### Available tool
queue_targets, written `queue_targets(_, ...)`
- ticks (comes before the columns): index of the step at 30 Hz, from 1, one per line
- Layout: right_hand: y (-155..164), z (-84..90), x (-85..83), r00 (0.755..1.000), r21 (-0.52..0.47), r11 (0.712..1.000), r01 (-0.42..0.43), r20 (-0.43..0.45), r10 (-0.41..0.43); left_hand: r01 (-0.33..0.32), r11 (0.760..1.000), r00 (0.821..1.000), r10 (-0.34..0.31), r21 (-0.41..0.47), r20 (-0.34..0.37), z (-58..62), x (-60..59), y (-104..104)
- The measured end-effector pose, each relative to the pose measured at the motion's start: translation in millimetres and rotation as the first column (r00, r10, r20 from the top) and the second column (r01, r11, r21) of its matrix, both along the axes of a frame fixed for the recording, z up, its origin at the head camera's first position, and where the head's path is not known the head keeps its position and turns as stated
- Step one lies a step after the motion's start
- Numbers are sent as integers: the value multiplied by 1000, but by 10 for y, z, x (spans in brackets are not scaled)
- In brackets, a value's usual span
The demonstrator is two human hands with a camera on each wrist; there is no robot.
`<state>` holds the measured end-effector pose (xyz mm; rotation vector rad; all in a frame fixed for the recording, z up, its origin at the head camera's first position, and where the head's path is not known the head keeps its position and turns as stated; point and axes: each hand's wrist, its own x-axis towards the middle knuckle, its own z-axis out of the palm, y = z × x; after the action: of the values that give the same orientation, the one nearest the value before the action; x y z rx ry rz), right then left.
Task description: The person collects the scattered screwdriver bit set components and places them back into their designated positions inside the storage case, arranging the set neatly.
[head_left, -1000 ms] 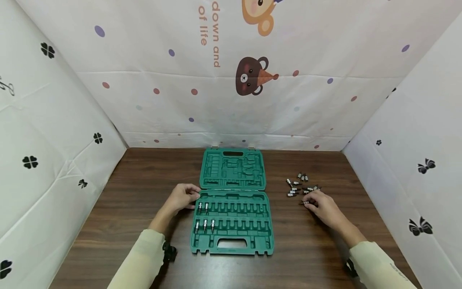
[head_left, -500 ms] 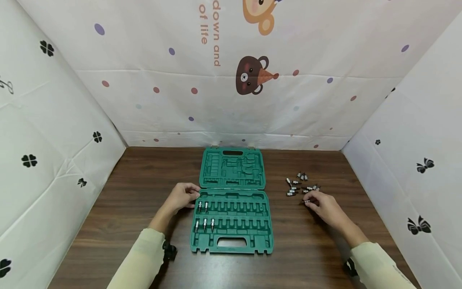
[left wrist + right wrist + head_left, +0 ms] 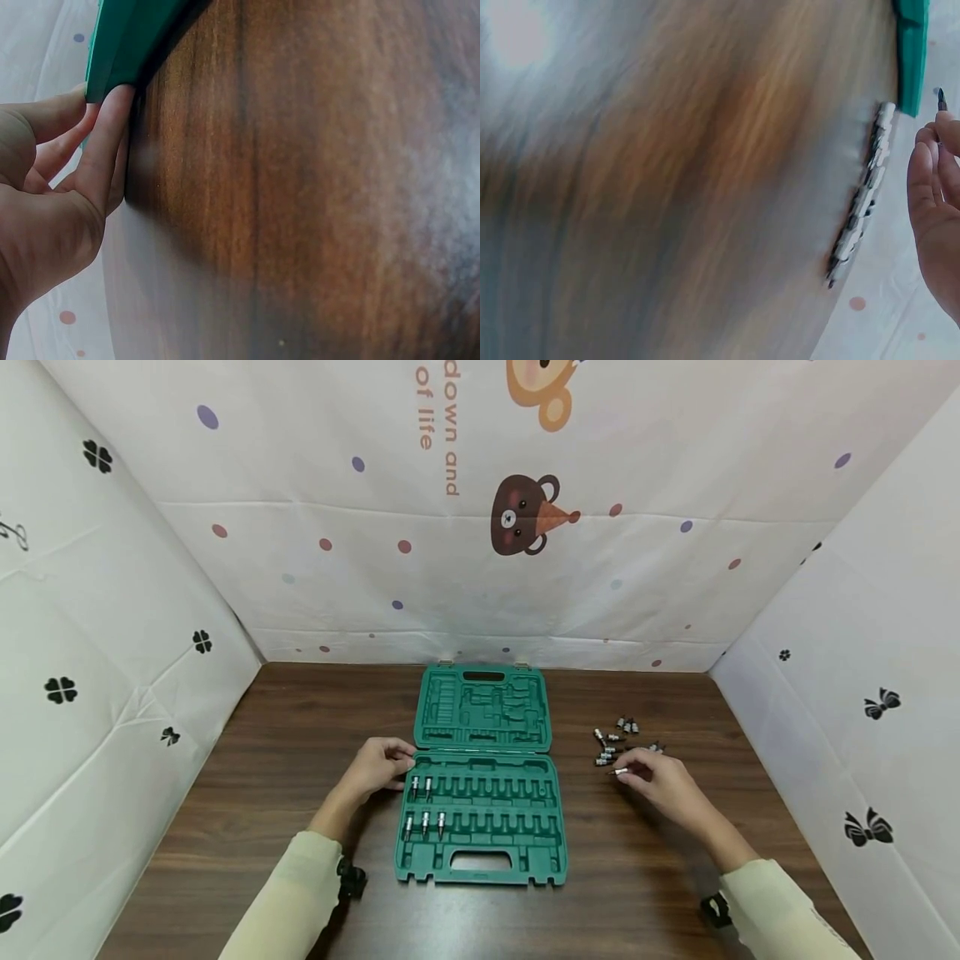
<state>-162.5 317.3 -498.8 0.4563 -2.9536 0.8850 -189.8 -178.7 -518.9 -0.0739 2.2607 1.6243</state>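
Bit (image 3: 619,771) status: my right hand (image 3: 660,785) now pinches one bit socket and has carried it off the table, moving from beside the loose pile (image 3: 618,743) toward the open green case (image 3: 483,860). My left hand (image 3: 378,766) still presses its fingers against the case's left edge, steadying it. Count: five bits seated in the case, two above three; roughly eight loose, one in hand.
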Motion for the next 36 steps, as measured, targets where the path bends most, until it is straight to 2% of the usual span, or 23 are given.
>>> queue_targets(8,-169,85,-68,1000,-54,998,-23,-10,23,-9,1000,1000,9,8,2,-3,-16,3)
queue_targets(16,-422,191,-76,995,-103,991,-87,28,91,-7,1000,1000,7,5,3,-22,-10,9)
queue_targets(21,-596,231,-83,991,-143,981,-130,18,134,-13,1000,1000,13,5,2,-21,-6,2)
queue_targets(28,-803,297,-110,977,-181,960,-213,-22,213,-10,1000,1000,10,2,8,-9,-2,5)
queue_targets(36,-1065,380,-90,948,-222,929,-297,45,315,-8,1000,1000,8,4,8,-1,-5,9)
